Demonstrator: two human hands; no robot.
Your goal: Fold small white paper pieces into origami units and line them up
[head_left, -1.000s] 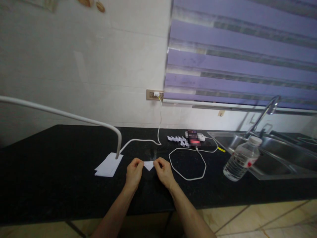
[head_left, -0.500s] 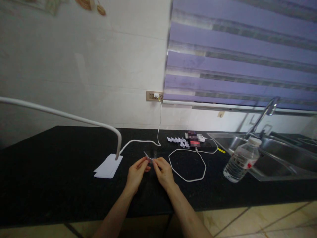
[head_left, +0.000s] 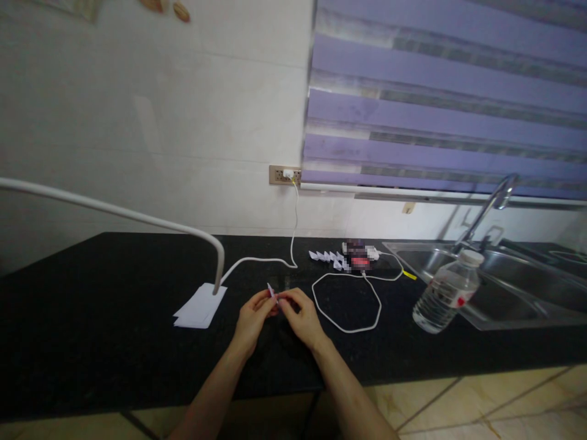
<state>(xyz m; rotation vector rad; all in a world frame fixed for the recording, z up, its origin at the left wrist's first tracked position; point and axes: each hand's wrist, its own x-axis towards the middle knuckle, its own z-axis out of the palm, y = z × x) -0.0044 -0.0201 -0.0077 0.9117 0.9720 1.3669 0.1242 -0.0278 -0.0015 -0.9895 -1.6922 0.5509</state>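
Observation:
A small folded piece of white paper [head_left: 271,289] is pinched between my two hands above the black countertop [head_left: 137,366]. My left hand [head_left: 253,316] grips it from the left, thumb and fingers closed. From the right, my right hand [head_left: 299,313] presses its fingertips on the same paper, and its lower part is hidden by the fingers. Left of my hands lies a stack of white paper sheets [head_left: 197,308]. Several small folded paper pieces [head_left: 324,256] sit in a row beyond my right hand.
A white cable [head_left: 346,331] loops right of my hands, beside blurred-out devices [head_left: 360,256]. A water bottle [head_left: 443,296] stands by the steel sink [head_left: 504,324] and faucet [head_left: 483,211]. A white bent tube [head_left: 174,225] reaches in from the left, over the paper stack.
My right hand has shifted slightly left, bringing its fingertips closer to my left hand. The folded paper has turned more upright and shows narrower. The view has moved slightly.

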